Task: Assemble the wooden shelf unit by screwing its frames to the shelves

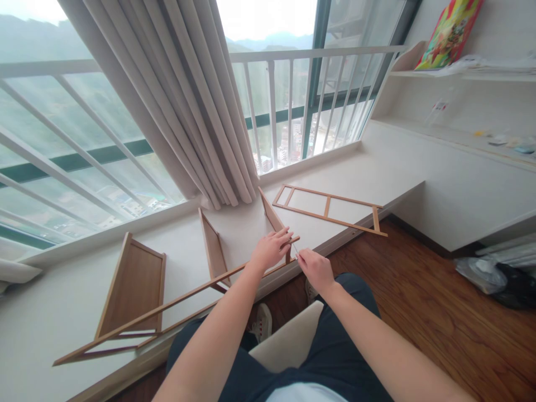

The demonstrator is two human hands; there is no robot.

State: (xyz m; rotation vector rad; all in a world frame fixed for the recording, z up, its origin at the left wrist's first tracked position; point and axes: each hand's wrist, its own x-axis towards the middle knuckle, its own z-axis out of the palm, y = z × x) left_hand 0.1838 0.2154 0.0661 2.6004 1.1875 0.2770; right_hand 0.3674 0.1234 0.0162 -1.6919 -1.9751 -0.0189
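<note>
"Where are the hands?"

"Make them the middle of the clock, twelve toward the window. The right hand is pinched shut on a thin metal tool, which points up at ten o'clock toward the near end of the wooden shelf unit. Whether its tip is seated in the wood is too small to tell."

"And the left hand?"

"Just beside it, at ten. Its fingers are nearly straight, laid over that same end of the unit. The thumb is hidden, so I can't tell whether it's gripping."

"How does the unit lie?"

"Along the edge of the white window ledge, its long rail running from the hands out to eight o'clock. Three panels stand up from it; the broad brown panel is over at nine, well apart from the hands."

"There's another frame?"

"A ladder-shaped wooden frame at one o'clock, lying flat, one end jutting past the ledge over the wood floor."

"Anything else?"

"The grey curtain hangs at eleven, and plastic bags sit on the floor at three."
</note>
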